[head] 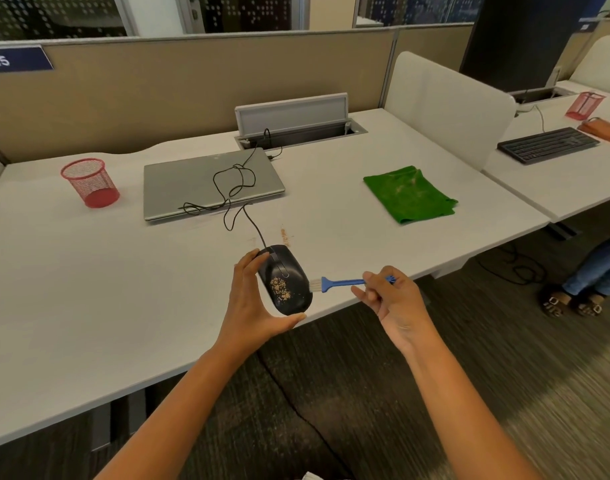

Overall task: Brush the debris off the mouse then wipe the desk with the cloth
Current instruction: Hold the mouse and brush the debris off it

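Observation:
My left hand (249,303) grips a black wired mouse (288,271), lifted over the desk's front edge, with a patch of brown debris (280,287) on its back. My right hand (388,294) pinches the handle of a small blue brush (341,282). The brush's white bristles touch the mouse's right side. A folded green cloth (409,194) lies flat on the white desk (89,289) to the right, apart from both hands. A streak of brown crumbs (284,237) lies on the desk just beyond the mouse.
A closed grey laptop (210,183) lies behind the mouse, with the mouse cable (232,188) looped over it. A red mesh cup (90,181) stands at the left. An open cable hatch (296,123) is at the back. A person's feet (573,303) stand at the right by a neighbouring desk with a keyboard (547,144).

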### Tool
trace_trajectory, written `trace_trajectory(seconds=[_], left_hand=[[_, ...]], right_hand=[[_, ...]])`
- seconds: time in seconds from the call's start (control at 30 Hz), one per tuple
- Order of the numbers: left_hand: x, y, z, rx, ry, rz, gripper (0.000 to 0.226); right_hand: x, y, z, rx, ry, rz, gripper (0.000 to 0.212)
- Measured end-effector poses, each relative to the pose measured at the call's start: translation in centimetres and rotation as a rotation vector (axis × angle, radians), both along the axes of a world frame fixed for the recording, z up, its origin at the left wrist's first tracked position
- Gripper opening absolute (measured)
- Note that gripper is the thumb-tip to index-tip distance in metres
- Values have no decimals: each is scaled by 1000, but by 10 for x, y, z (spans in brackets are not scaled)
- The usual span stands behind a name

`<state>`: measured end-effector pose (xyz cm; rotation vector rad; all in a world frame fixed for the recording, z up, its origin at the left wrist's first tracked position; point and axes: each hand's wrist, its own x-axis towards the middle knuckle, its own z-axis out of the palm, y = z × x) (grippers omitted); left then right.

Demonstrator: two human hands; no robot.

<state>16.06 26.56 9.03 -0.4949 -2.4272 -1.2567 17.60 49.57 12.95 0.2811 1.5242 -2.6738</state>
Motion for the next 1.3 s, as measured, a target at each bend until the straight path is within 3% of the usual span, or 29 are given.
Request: trace_trajectory(seconds=[0.13, 0.43, 0.67, 0.9, 1.03, 1.13, 1.3], left_hand=[[-2, 3, 0, 9, 22, -13, 100], [-3, 4, 1, 10, 12, 11, 101], [2, 11, 2, 9, -25, 3, 101], [4, 13, 2, 7, -29, 19, 104], [8, 19, 2, 21, -39, 13, 100], [9, 19, 2, 26, -42, 10, 98], [11, 16, 3, 37, -46, 24, 98]], right_hand=[[-1, -12, -2, 48, 16, 79, 25], [4, 6, -4, -42, 25, 17, 20], [12, -3, -4, 39, 75, 97, 18], [17, 5, -3, -72, 59, 44, 22], [18, -16, -3, 93, 115, 124, 20], [19, -26, -4, 267, 142, 128, 31], [21, -14, -3, 348, 173, 75, 27]])
